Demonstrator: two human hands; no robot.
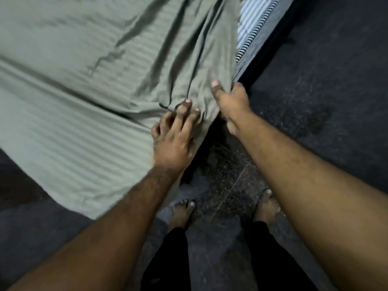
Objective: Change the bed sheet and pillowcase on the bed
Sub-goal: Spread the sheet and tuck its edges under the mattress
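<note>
A grey-green striped bed sheet (88, 80) covers the bed and hangs over its near corner, creased toward my hands. My right hand (231, 101) grips the sheet's edge at the corner, thumb on top and fingers curled under the cloth. My left hand (176, 135) lies on the bunched sheet just left of it, fingers bent and pinching folds of cloth. The mattress (249, 24), with a blue-and-white striped top and a black-and-white piped border, shows uncovered at the upper right. No pillow or pillowcase is in view.
Dark speckled floor (325, 91) runs along the right side of the bed and under me. My bare feet (182, 213) and black trouser legs stand at the bed's corner. Dark floor also shows at the lower left.
</note>
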